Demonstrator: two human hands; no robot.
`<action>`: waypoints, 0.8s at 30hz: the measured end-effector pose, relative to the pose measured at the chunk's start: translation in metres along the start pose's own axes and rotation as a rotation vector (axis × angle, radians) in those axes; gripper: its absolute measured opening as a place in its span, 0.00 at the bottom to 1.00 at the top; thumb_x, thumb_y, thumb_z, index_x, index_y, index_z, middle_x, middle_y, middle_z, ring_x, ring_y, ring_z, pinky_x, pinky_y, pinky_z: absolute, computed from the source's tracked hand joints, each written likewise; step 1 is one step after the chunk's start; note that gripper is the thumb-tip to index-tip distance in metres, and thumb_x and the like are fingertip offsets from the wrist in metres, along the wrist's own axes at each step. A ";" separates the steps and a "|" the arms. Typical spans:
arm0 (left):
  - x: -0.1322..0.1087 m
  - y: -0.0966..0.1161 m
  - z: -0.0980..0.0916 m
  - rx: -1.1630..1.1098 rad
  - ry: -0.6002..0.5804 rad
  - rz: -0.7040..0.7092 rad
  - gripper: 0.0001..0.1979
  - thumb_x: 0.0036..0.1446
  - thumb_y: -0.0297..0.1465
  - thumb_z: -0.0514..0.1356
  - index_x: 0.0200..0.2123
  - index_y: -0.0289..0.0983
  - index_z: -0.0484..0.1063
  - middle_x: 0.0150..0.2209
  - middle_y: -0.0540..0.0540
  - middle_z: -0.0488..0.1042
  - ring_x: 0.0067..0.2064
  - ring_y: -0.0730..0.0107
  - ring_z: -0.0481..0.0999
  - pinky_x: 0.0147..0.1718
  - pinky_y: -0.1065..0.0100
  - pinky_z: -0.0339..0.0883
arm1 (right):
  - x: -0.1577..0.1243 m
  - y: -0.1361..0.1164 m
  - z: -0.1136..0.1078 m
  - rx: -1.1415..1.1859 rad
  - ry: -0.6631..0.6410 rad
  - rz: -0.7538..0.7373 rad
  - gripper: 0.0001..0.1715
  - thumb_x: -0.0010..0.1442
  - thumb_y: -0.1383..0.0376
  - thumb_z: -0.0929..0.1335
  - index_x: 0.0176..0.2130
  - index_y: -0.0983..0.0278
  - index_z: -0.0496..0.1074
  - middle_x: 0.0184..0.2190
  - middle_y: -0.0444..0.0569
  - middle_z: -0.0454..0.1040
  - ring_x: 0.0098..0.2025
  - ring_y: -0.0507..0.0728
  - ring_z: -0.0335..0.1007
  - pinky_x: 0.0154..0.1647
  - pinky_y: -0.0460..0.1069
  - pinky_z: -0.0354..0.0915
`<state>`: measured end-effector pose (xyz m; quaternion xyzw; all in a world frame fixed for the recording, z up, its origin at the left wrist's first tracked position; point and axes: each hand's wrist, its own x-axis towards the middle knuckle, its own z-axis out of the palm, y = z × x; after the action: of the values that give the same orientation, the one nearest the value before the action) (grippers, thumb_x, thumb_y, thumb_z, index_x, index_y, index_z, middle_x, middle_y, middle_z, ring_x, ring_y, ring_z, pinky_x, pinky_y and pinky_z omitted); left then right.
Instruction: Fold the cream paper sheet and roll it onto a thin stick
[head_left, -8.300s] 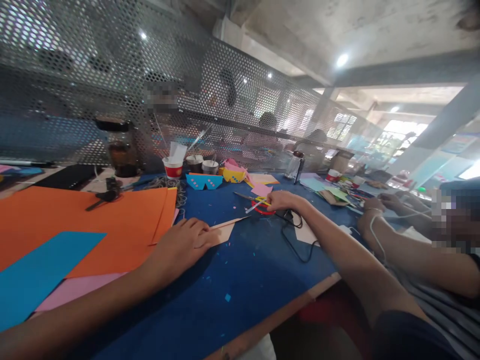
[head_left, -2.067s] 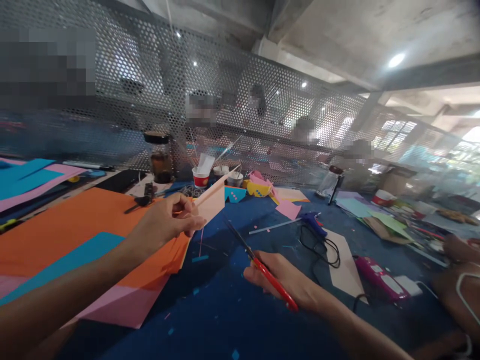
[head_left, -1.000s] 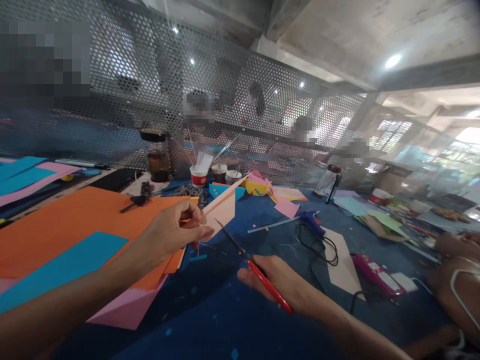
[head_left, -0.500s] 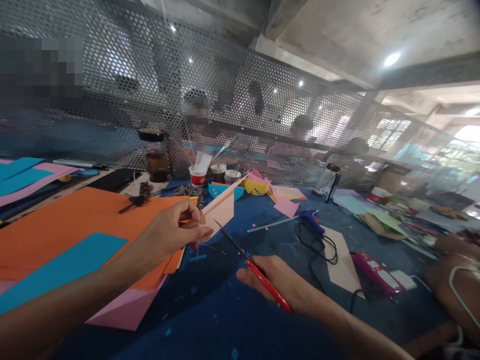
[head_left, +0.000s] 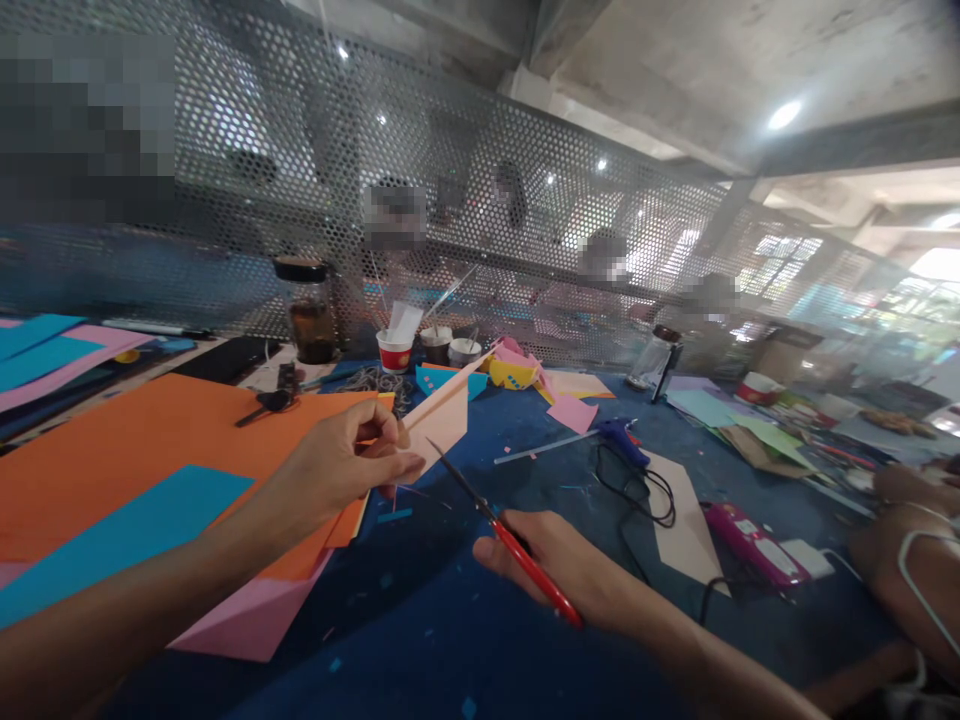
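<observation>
My left hand [head_left: 360, 455] pinches a folded piece of pale peach paper [head_left: 444, 425] between thumb and fingers, above the table. My right hand [head_left: 551, 560] is wrapped around red-handled scissors [head_left: 517, 545], whose dark blades point up and left. The blade tip is close to the lower part of the paper; whether it touches I cannot tell. The blades look closed together. Under my left forearm lie large orange sheets [head_left: 150, 430] with a blue strip [head_left: 142, 530] on top and a pink sheet [head_left: 255, 610] beneath.
A blue glue gun [head_left: 624, 443] with a black cord lies right of centre, beside a peach sheet [head_left: 686, 520] and a magenta device [head_left: 757, 545]. Paper cups [head_left: 395, 355], a lidded jar [head_left: 306, 315] and cut paper stand along the mesh partition [head_left: 465, 230]. Another person's arm [head_left: 915, 560] rests at far right.
</observation>
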<state>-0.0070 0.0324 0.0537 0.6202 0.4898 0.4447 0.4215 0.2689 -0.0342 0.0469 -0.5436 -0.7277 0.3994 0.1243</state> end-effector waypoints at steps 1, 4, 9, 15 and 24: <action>0.001 -0.001 -0.001 0.010 -0.004 0.004 0.22 0.51 0.43 0.74 0.33 0.43 0.63 0.34 0.55 0.77 0.23 0.73 0.77 0.28 0.65 0.74 | 0.000 0.000 0.000 0.000 0.000 0.000 0.37 0.69 0.32 0.70 0.31 0.59 0.63 0.25 0.41 0.68 0.26 0.52 0.60 0.28 0.49 0.53; 0.006 -0.006 -0.004 0.024 -0.028 0.007 0.23 0.50 0.44 0.75 0.32 0.43 0.63 0.34 0.54 0.78 0.23 0.73 0.77 0.26 0.66 0.74 | 0.000 0.001 0.000 -0.005 0.007 -0.019 0.38 0.69 0.32 0.70 0.30 0.59 0.62 0.24 0.42 0.68 0.26 0.51 0.58 0.28 0.49 0.53; 0.007 -0.008 -0.004 -0.004 -0.040 -0.009 0.24 0.48 0.43 0.76 0.32 0.43 0.64 0.33 0.55 0.76 0.23 0.72 0.78 0.26 0.65 0.74 | 0.000 0.000 0.000 0.005 0.008 -0.020 0.38 0.69 0.32 0.69 0.30 0.60 0.62 0.24 0.41 0.68 0.25 0.51 0.57 0.28 0.49 0.53; 0.007 -0.012 -0.001 -0.016 -0.010 0.001 0.23 0.47 0.44 0.76 0.32 0.43 0.65 0.31 0.55 0.76 0.22 0.72 0.76 0.24 0.66 0.72 | -0.001 0.000 0.001 0.025 0.016 -0.050 0.38 0.70 0.33 0.70 0.29 0.60 0.62 0.23 0.41 0.66 0.25 0.51 0.56 0.27 0.48 0.52; 0.001 0.000 -0.001 -0.034 -0.020 -0.020 0.24 0.47 0.44 0.77 0.33 0.43 0.64 0.34 0.56 0.76 0.23 0.73 0.77 0.27 0.65 0.73 | 0.000 0.001 0.000 0.024 -0.006 -0.023 0.38 0.69 0.32 0.69 0.31 0.59 0.62 0.24 0.41 0.67 0.26 0.51 0.58 0.27 0.48 0.53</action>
<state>-0.0076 0.0335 0.0536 0.6124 0.4839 0.4428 0.4413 0.2694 -0.0344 0.0466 -0.5323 -0.7296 0.4082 0.1333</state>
